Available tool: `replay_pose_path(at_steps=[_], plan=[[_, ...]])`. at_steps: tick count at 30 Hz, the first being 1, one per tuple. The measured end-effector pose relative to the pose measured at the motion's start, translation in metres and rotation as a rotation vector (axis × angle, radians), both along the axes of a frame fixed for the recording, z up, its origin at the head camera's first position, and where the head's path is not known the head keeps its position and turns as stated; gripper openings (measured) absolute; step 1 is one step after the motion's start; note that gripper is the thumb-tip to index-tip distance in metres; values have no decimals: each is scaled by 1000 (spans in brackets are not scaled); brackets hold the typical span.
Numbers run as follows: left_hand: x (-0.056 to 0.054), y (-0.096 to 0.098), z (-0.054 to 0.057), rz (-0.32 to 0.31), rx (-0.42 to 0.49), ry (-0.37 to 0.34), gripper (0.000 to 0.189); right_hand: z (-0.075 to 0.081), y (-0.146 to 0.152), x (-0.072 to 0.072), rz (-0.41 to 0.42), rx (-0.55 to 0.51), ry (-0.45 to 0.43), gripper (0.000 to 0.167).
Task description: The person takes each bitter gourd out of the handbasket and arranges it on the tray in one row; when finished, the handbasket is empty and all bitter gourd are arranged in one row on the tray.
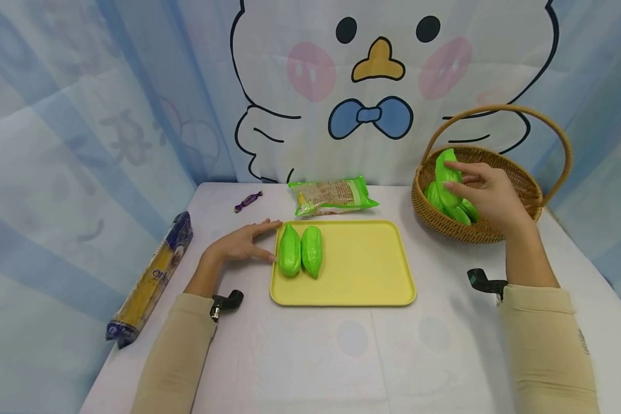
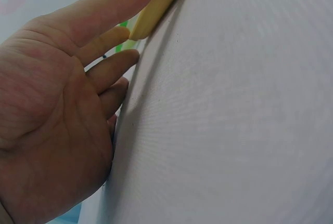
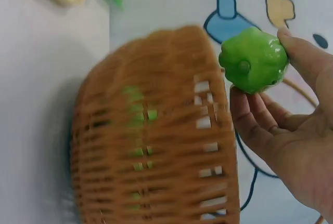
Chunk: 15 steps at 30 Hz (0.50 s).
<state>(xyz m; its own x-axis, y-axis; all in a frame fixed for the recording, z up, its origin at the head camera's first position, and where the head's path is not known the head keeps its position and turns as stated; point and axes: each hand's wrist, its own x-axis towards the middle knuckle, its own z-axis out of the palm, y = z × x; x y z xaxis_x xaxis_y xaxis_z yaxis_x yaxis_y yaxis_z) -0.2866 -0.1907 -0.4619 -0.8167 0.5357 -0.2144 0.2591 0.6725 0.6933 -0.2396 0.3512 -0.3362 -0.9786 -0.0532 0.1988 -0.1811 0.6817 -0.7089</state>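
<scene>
In the head view my right hand [image 1: 489,192] pinches a glossy green bitter melon [image 1: 447,178] between thumb and fingers, over the wicker basket [image 1: 429,221]. The right wrist view shows the ribbed end of this bitter melon [image 3: 252,60] above the basket rim. More bitter melons [image 1: 457,214] lie in the basket, partly hidden. My left hand [image 1: 240,241] rests at the left side of the yellow tray [image 1: 362,264], thumb and forefinger spread along its edge. Two bitter melons [image 1: 290,250] lie side by side at the tray's left end.
Behind the tray lies a green and clear food packet [image 1: 331,196]. A small purple wrapped candy [image 1: 248,201] is at the back left. Along the left table edge lies a long yellow and blue pack [image 1: 152,276]. The basket's tall handle [image 1: 497,107] arches over it. A printed curtain hangs behind.
</scene>
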Motion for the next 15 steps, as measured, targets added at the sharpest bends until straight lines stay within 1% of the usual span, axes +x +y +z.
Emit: replay_pose_path(at_steps=[3,6,11,15], plan=[[0,0,0,0,-5,2,103,-5,-16,5,36,-34,42,52],[-1,0,-1,1,-9,6,103,-9,-32,9,68,-43,84,49],[0,0,0,4,-5,6,103,-12,-56,16,117,-60,114,49],[0,0,0,-1,2,4,103,-15,-69,20,181,-73,117,51]])
